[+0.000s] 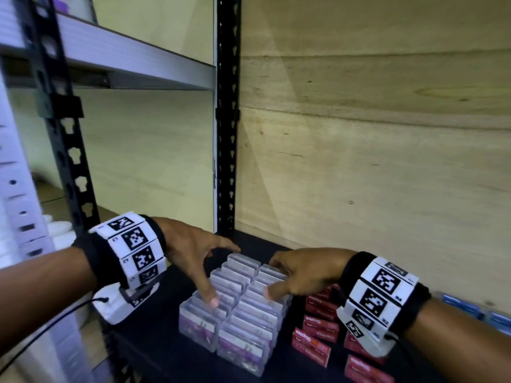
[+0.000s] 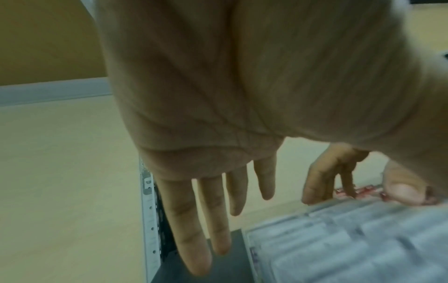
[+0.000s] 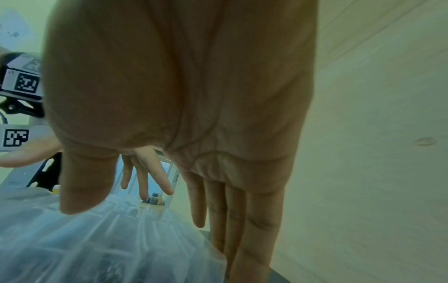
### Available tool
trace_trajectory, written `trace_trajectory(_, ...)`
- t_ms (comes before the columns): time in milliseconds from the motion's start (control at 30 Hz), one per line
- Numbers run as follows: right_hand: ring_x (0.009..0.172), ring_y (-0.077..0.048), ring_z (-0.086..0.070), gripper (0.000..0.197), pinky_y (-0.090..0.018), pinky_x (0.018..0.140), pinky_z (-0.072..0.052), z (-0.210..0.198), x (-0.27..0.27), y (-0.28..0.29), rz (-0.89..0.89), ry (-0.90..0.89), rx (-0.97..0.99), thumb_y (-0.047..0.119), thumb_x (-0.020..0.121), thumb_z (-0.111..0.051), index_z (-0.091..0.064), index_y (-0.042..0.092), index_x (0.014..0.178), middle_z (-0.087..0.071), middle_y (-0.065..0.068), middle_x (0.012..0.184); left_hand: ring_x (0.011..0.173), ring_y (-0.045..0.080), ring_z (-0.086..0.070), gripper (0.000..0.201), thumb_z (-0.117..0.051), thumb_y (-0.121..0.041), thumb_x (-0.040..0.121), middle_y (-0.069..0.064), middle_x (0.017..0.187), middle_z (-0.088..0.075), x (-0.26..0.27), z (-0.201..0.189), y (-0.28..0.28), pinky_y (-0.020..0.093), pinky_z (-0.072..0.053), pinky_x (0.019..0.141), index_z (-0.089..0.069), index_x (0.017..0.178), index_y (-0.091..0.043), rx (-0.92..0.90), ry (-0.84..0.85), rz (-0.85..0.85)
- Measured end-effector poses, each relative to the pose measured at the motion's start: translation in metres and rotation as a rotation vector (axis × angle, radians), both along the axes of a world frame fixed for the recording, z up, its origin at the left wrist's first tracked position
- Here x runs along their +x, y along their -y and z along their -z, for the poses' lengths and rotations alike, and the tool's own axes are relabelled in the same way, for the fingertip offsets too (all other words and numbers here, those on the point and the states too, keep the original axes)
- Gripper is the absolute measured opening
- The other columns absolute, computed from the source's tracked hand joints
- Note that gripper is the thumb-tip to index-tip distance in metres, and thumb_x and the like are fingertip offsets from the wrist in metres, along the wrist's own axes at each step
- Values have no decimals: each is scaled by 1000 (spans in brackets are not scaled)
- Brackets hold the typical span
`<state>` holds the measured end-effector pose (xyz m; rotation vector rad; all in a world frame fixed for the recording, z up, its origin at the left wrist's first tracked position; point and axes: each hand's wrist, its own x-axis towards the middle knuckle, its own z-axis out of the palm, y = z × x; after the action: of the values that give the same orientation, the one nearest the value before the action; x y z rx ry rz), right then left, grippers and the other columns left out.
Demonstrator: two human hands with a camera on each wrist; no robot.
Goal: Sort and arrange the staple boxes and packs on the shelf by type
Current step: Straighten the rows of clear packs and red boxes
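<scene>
The clear plastic staple boxes [image 1: 235,308] stand packed edge to edge in two rows on the black shelf [image 1: 154,341], forming one tidy block. Each box is see-through with a frosted lid, and the nearest ones show a purple label band on their front faces. The block's long axis runs from about 7 o'clock, near the viewer, toward 1 o'clock, at the wooden back wall [image 1: 373,161]; each single box lies crosswise to that line.

The left hand [image 1: 190,255] hovers over the left row, fingers straight and spread apart — its thumb tip touches a lid near the middle of the row, while the other fingers reach toward the far end at 12 o'clock. The left wrist view shows these fingers [image 2: 194,229] hanging open above the shelf with nothing in them. The right hand [image 1: 304,272] is over the right row, fingers likewise loose and apart, thumb resting on a lid; it grips nothing.

At 3 o'clock from the block, just beside it, red staple packs [image 1: 318,330] lie flat in rows, printed "Staples". Farther right, at the picture's edge, blue packs [image 1: 467,308] are blurred. A black slotted post [image 1: 226,120] rises behind the block at 12 o'clock.
</scene>
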<state>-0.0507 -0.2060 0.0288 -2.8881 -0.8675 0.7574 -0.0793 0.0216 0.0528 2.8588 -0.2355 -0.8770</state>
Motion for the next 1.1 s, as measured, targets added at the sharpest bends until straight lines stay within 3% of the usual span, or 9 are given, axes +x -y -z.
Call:
trace_trajectory(100,124,-15,-52,90,-33,109,-40,2,-5,-3,-10,-84,37,69,75,-67,-34,26,147,-52,7,141,128,-11,-27,112,-91,-42,58,-41,134,-29,-15,8,0,16,-22,107,-16,139,-58,-24,-26,75)
trace_trajectory(133,126,-15,-50,106,-34,110,-39,3,-8,-4,-23,-99,33,77,64,-70,-28,29,149,-49,9,143,128,-12,-22,117,-91,-34,61,-41,136,-24,-18,10,1,14,-18,107,-9,142,-58,-13,-17,111)
trace_trajectory(200,134,-15,-43,133,-40,113,-36,7,-10,-7,-56,-99,-21,90,40,-68,-15,40,151,-40,10,150,139,-4,-4,133,-92,-34,61,-28,153,5,-22,15,3,24,-9,117,8,146,-54,70,1,160)
trace_trajectory(300,151,-23,-9,138,-52,120,-16,9,-17,-10,-55,-56,-166,91,47,-65,13,46,151,-5,1,165,144,6,17,145,-91,-45,57,-18,151,36,-26,20,4,40,-6,122,25,142,-52,159,14,159)
trace_trajectory(400,151,-23,15,143,-59,119,-4,10,-25,-15,-49,-43,-255,90,51,-64,30,40,147,20,-1,163,145,7,16,145,-91,-43,59,-16,151,36,-28,23,8,37,-6,121,28,143,-46,162,40,175)
trace_trajectory(533,151,-25,13,138,-58,120,-8,8,-34,-17,-21,-46,-290,84,61,-66,30,34,148,23,-5,162,146,8,11,145,-91,-40,60,-16,154,30,-27,29,11,30,-6,119,26,146,-42,121,50,162)
trace_trajectory(733,151,-25,13,133,-54,121,-5,5,-40,-16,-1,-44,-305,82,67,-63,25,29,151,25,-5,161,141,4,-18,128,-89,-33,65,-20,156,-11,-27,30,13,23,-19,116,3,154,-32,44,102,167)
trace_trajectory(1033,152,-25,10,131,-51,122,-6,6,-40,-17,5,-46,-302,81,67,-64,21,29,153,24,-3,162,146,6,2,136,-88,-46,61,-19,158,17,-19,38,8,22,-7,115,11,153,-31,129,102,163)
trace_trajectory(1100,152,-25,9,131,-51,121,-7,6,-40,-17,4,-44,-301,81,68,-64,20,29,153,24,-3,162,146,6,-1,135,-88,-45,62,-19,159,14,-18,37,9,23,-9,117,10,153,-31,129,95,171)
